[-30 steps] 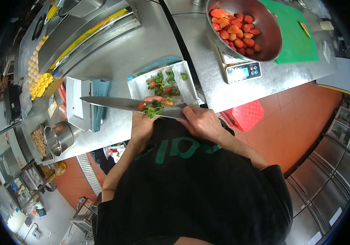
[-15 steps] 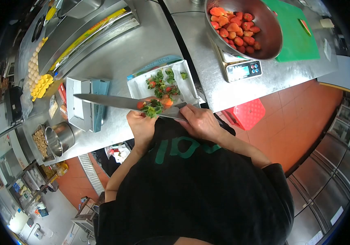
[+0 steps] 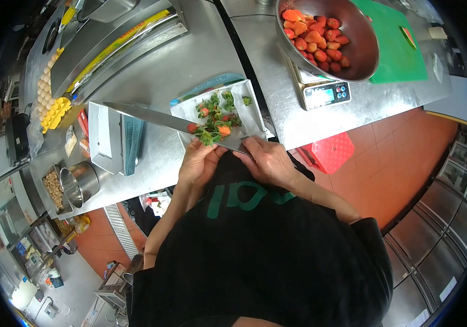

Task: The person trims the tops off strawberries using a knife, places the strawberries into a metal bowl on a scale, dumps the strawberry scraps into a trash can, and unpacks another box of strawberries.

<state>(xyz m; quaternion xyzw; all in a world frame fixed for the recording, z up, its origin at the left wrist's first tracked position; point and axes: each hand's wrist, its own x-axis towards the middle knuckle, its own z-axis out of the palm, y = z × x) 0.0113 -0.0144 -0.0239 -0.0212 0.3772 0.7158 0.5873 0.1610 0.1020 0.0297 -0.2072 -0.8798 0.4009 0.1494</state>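
Note:
My right hand [image 3: 267, 159] is wrapped round the handle end of a large knife [image 3: 154, 115], whose long blade points left across the front of the white box. My left hand [image 3: 198, 162] is closed, its fingertips at a strawberry [image 3: 192, 127] with green leaves [image 3: 207, 137] close against the blade. How much of the fruit sits in the fingers is partly hidden. Just behind, the white box [image 3: 253, 109] holds cut strawberry tops [image 3: 228, 99] with leaves and bits of red flesh. An orange-red cut piece [image 3: 224, 131] shows beside the leaves near the blade.
A steel bowl [image 3: 361, 52] of hulled strawberries [image 3: 314, 37] rests on a digital scale [image 3: 326, 95]. Behind it lies a green cutting board [image 3: 399, 62]. To the left are another box [image 3: 105, 139], a steel pot [image 3: 83, 185] and eggs [image 3: 45, 90]. A red stool [image 3: 329, 152] stands below the counter.
My left hand has moved right and slightly up, nearer my right hand, with the strawberry and leaves. The knife's tip has swung upward. The bowl and boxes look unmoved.

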